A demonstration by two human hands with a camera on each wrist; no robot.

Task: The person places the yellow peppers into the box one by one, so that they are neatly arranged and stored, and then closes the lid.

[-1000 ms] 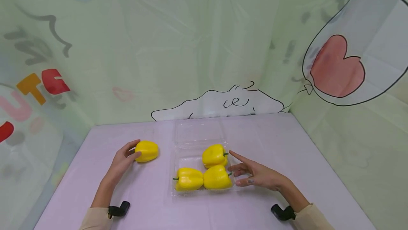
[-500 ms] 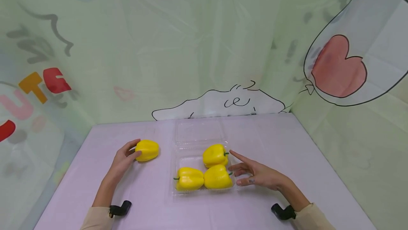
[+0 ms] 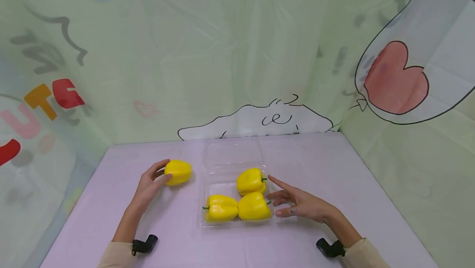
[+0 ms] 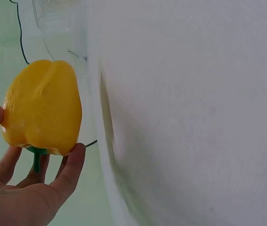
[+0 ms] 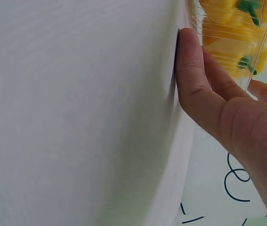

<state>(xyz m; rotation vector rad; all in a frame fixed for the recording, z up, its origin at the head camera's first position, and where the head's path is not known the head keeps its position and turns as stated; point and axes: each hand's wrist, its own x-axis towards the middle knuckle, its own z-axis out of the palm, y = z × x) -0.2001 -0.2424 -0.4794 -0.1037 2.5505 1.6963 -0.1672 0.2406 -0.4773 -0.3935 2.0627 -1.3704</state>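
A yellow bell pepper (image 3: pixel 179 172) is pinched between the thumb and fingers of my left hand (image 3: pixel 150 185), left of a clear plastic clamshell box (image 3: pixel 215 188). In the left wrist view the pepper's (image 4: pixel 44 103) green stem points toward the palm. Inside the box lie three more yellow bell peppers: one at the back right (image 3: pixel 251 181), one at the front right (image 3: pixel 254 206) and one at the front left (image 3: pixel 222 208). My right hand (image 3: pixel 304 205) lies along the box's right side, fingers loosely spread, fingertips at its wall. Whether every fingertip touches it, I cannot tell.
The box's clear lid (image 3: pixel 231 152) lies folded back, away from me. A pale cloth (image 3: pixel 315 156) covers the table. Behind stands a light green curtain (image 3: pixel 193 53) with printed drawings. Black wrist cameras (image 3: pixel 144 244) sit at both cuffs.
My left hand has moved a little to the right and away from me with the bell pepper, nearer to the box. My right hand and the box keep their places.
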